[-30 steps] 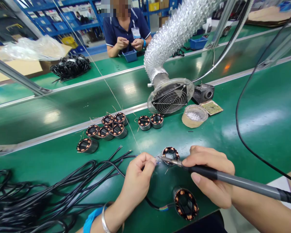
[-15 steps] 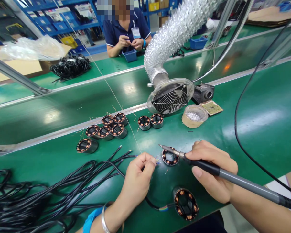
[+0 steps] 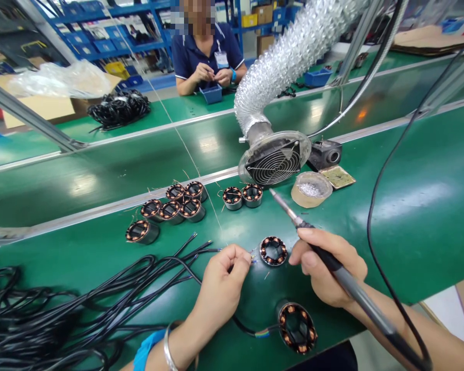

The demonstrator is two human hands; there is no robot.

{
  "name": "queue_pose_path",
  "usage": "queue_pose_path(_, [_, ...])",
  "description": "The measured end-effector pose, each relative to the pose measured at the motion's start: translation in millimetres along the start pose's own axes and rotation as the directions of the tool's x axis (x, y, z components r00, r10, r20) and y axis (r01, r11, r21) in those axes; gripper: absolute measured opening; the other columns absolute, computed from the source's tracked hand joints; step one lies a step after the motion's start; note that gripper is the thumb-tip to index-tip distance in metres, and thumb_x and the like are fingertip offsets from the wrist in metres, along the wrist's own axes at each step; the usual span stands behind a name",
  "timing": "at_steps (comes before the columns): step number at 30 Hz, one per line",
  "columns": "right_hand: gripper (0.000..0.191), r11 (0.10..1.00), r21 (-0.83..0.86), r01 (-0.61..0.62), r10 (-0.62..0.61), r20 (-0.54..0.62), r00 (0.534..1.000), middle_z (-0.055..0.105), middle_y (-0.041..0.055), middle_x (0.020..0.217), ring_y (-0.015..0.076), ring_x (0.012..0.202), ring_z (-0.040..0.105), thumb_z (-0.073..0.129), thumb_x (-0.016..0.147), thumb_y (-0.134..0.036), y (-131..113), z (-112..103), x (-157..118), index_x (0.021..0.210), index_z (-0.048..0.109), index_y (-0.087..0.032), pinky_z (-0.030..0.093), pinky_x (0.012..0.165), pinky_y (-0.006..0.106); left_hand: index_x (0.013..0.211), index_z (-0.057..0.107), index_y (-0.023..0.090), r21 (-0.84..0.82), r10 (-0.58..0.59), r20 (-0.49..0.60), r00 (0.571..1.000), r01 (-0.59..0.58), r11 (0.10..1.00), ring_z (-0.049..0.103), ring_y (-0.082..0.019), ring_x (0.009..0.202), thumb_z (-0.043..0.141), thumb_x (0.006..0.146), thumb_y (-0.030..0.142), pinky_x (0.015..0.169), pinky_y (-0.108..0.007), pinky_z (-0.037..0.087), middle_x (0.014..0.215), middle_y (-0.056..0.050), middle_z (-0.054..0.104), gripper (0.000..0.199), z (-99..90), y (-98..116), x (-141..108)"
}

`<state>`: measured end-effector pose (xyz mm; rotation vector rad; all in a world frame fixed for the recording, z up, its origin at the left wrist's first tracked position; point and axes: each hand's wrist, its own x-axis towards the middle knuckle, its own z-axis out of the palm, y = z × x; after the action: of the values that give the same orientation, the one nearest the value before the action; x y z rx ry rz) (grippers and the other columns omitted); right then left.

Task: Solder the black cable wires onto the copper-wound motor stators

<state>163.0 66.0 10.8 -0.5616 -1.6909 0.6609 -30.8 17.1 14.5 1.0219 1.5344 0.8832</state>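
Note:
My left hand (image 3: 225, 278) is closed in a pinch on the coloured wire ends of a black cable (image 3: 187, 273). Just right of those wire ends lies a copper-wound stator (image 3: 263, 253), its ring facing up. My right hand (image 3: 328, 265) grips a soldering iron (image 3: 332, 263) by its dark handle, the metal tip pointing up and left above the bench. Nearer the bench's front edge, a second stator (image 3: 281, 330) has a cable with coloured wires joined to it. More black cables (image 3: 112, 299) lie heaped to the left of my left hand.
Several stators (image 3: 170, 211) stand along the back rail, with two more (image 3: 232, 198) beside the round fume extractor (image 3: 276, 162). A tub of silvery material (image 3: 311, 190) and a soldering iron holder (image 3: 327, 152) stand behind my right hand. A co-worker (image 3: 209, 56) sits across the bench.
My right hand has swung the soldering iron's tip up and away from above the upper stator, toward the fume extractor. My left hand keeps its pinch in nearly the same place.

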Motion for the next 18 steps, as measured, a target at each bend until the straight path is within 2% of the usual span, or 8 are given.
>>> queue_pose_path(2, [0.041, 0.999, -0.039, 0.006, -0.003, 0.060, 0.998, 0.071, -0.0008, 0.077, 0.0110, 0.057, 0.065, 0.056, 0.090, -0.004, 2, 3, 2, 0.126, 0.060, -0.024, 0.055, 0.053, 0.022, 0.069, 0.046, 0.020, -0.006, 0.012, 0.027, 1.000, -0.012, 1.000, 0.021, -0.010, 0.051, 0.050, 0.089, 0.042, 0.047, -0.022, 0.019, 0.056, 0.009, 0.029, 0.029, -1.2, -1, 1])
queue_pose_path(6, [0.025, 0.994, -0.094, 0.062, -0.038, 0.240, 0.970, 0.076, 0.0044, 0.092, 0.0139, 0.073, 0.071, 0.062, 0.088, -0.004, 4, 13, 11, 0.107, 0.065, -0.020, 0.059, 0.067, 0.024, 0.071, 0.044, 0.020, -0.052, 0.045, 0.133, 0.990, -0.039, 0.998, 0.022, -0.010, 0.053, 0.047, 0.094, 0.044, 0.048, -0.023, 0.020, 0.060, 0.008, 0.030, 0.033, -5.5, -5, 2])
queue_pose_path(8, [0.021, 0.992, -0.078, 0.096, -0.067, 0.315, 0.947, 0.076, 0.0063, 0.094, 0.0146, 0.075, 0.072, 0.059, 0.090, -0.005, 6, 19, 15, 0.105, 0.065, -0.019, 0.059, 0.068, 0.025, 0.072, 0.043, 0.020, -0.060, 0.078, 0.177, 0.981, -0.068, 0.996, 0.023, -0.011, 0.055, 0.046, 0.096, 0.047, 0.050, -0.023, 0.020, 0.064, 0.007, 0.032, 0.036, -8.0, -7, 2])
queue_pose_path(10, [0.021, 0.990, -0.055, 0.129, -0.100, 0.373, 0.923, 0.076, 0.0063, 0.091, 0.0146, 0.072, 0.071, 0.055, 0.091, -0.005, 8, 23, 17, 0.105, 0.065, -0.018, 0.058, 0.064, 0.024, 0.073, 0.044, 0.021, -0.038, 0.104, 0.208, 0.973, -0.099, 0.994, 0.026, -0.012, 0.057, 0.044, 0.097, 0.048, 0.051, -0.024, 0.022, 0.066, 0.006, 0.035, 0.037, -10.5, -7, 1])
queue_pose_path(13, [0.024, 0.986, -0.041, 0.165, -0.137, 0.383, 0.913, 0.075, 0.0042, 0.083, 0.0138, 0.064, 0.069, 0.054, 0.089, -0.002, 10, 24, 18, 0.103, 0.065, -0.018, 0.054, 0.057, 0.023, 0.076, 0.045, 0.021, 0.064, 0.150, 0.255, 0.955, -0.172, 0.983, 0.034, -0.013, 0.062, 0.040, 0.100, 0.046, 0.057, -0.025, 0.028, 0.069, 0.004, 0.040, 0.035, -14.0, 0, -2])
queue_pose_path(18, [0.023, 0.996, -0.017, 0.090, -0.081, 0.295, 0.952, 0.074, 0.0051, 0.086, 0.0142, 0.071, 0.070, 0.056, 0.087, -0.002, 7, 18, 14, 0.102, 0.063, -0.017, 0.056, 0.065, 0.024, 0.078, 0.048, 0.021, 0.359, 0.278, 0.258, 0.925, -0.359, 0.862, 0.045, -0.017, 0.071, 0.041, 0.100, 0.036, 0.067, -0.028, 0.033, 0.076, 0.001, 0.050, 0.028, -18.2, 18, -4])
